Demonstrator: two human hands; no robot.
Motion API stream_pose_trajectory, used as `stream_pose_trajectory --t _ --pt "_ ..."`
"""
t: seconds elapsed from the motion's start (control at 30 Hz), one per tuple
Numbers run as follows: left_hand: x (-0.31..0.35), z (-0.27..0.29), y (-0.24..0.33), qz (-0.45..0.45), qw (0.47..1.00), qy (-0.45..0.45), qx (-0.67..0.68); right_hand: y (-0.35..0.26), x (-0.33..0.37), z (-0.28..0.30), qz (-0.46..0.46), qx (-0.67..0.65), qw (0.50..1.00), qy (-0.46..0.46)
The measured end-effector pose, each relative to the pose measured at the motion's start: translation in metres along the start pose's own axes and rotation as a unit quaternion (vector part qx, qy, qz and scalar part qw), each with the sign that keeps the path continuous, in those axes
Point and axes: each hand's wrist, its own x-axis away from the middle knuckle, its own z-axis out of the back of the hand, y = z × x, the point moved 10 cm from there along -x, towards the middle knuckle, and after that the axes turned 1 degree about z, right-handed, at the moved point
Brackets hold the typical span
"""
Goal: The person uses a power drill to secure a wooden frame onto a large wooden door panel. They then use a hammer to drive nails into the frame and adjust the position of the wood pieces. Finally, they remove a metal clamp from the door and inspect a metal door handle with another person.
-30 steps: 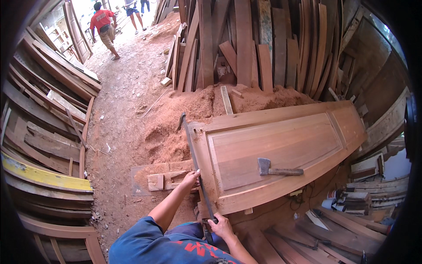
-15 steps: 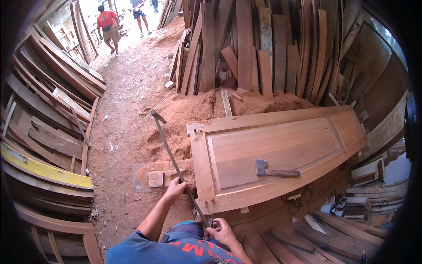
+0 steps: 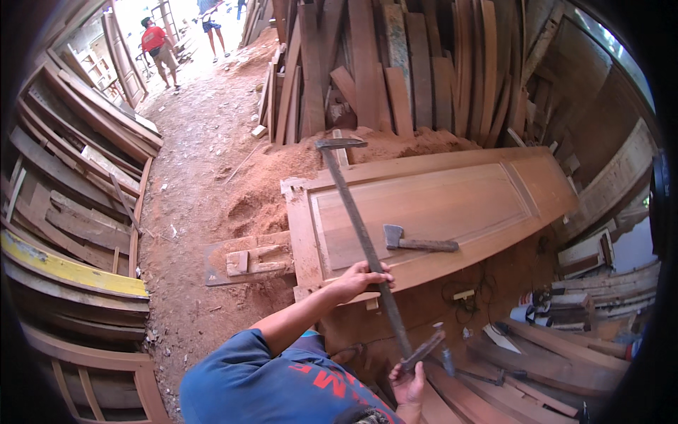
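A long metal bar clamp point(image 3: 353, 215) slants across the near end of a wooden panel door point(image 3: 417, 201). Its fixed jaw points away from me, above the sawdust. My left hand point(image 3: 361, 281) is closed round the middle of the bar. At the near end my right hand point(image 3: 407, 385) has its fingers wrapped round the clamp's screw-jaw end, beside the threaded screw and handle. A hatchet point(image 3: 424, 244) with a wooden handle lies on the door panel, right of the bar.
Sawdust point(image 3: 265, 187) is heaped left of and behind the door. Upright planks point(image 3: 364, 71) lean at the back. Stacked boards point(image 3: 78, 212) line the left side. Loose timber point(image 3: 480, 381) lies at the lower right. A person in a red shirt point(image 3: 153, 39) stands far left.
The bar clamp has swung to the right, its far jaw now over the door's back edge. Both my hands moved right with it. The view has shifted slightly.
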Motion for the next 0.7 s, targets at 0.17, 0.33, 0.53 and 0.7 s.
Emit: stream_pose_trajectory --t 0.17,0.33,0.53,0.7 --pt "-0.034 -0.107 -0.08 0.092 0.991 -0.101 0.012 -0.063 0.074 0.042 0.113 -0.003 0.994 0.006" --pt "-0.03 -0.222 -0.176 0.209 0.952 -0.223 0.024 -0.1 0.185 0.084 0.224 -0.024 0.974 0.031" --pt "-0.015 -0.27 -0.29 0.349 0.878 -0.329 0.005 -0.04 0.257 0.128 0.265 -0.08 0.944 0.178" --pt "0.009 -0.26 -0.376 0.481 0.819 -0.312 -0.024 -0.013 0.284 0.125 0.277 -0.108 0.912 0.282"
